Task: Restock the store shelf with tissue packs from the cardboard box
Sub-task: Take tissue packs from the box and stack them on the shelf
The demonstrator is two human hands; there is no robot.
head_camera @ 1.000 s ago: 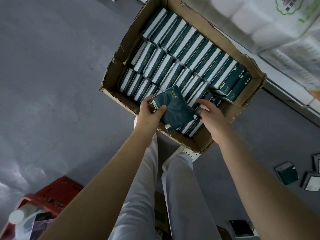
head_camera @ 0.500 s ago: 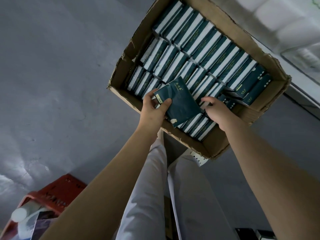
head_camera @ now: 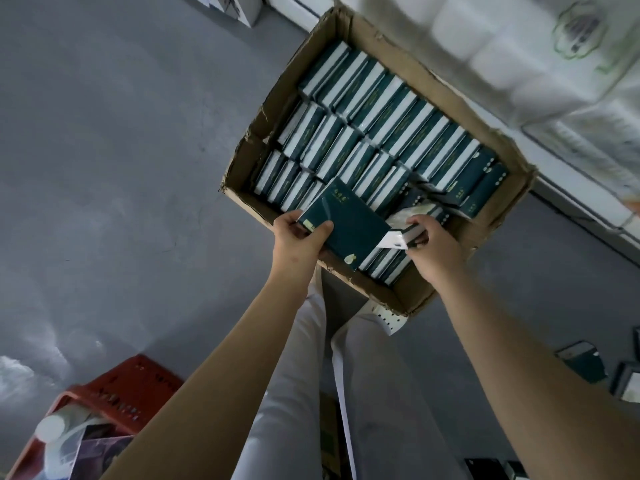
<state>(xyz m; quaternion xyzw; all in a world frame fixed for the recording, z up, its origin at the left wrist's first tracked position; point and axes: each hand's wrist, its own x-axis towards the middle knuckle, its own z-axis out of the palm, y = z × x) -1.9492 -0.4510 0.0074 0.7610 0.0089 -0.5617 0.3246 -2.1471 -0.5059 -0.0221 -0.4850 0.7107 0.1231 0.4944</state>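
Head view, looking down. Entries by size.

- Grey floor [head_camera: 104, 168] fills the left half of my view.
- Cardboard box [head_camera: 426, 69], top open, sits upper centre, raised off the floor; I cannot make out what carries it. Its left rim is torn.
- Bulk packs of white rolls [head_camera: 485, 46] at upper right, blurred, just beyond the box's far wall. The pale shelf edge [head_camera: 588, 202] runs below them along the right.
- Legs in white trousers [head_camera: 294, 375] at lower centre, under the box's near edge.
- Rows of tissue packs [head_camera: 398, 123], dark green with white sides, stand on edge in the box in three tight rows. The near right corner is looser, with a few packs tilted.
- Red crate [head_camera: 114, 386] on the floor at lower left, holding a white-capped bottle [head_camera: 52, 427] and some clear plastic.
- Left hand [head_camera: 298, 237] is over the box's near wall, clasped round one dark green tissue pack [head_camera: 346, 223]: thumb on the top face, fingers beneath. This pack is above the near row, flat face towards the camera.
- Right hand [head_camera: 433, 244] is inside the box at the near right corner. Its fingers are curled over the end of a second pack [head_camera: 414, 232], thumb under it, beside a white wrapper flap. That pack touches the corner of the left hand's pack. I cannot tell whether it is clear of its row.
- Loose packs [head_camera: 581, 365] lie on the floor at the far right, well apart from the box.
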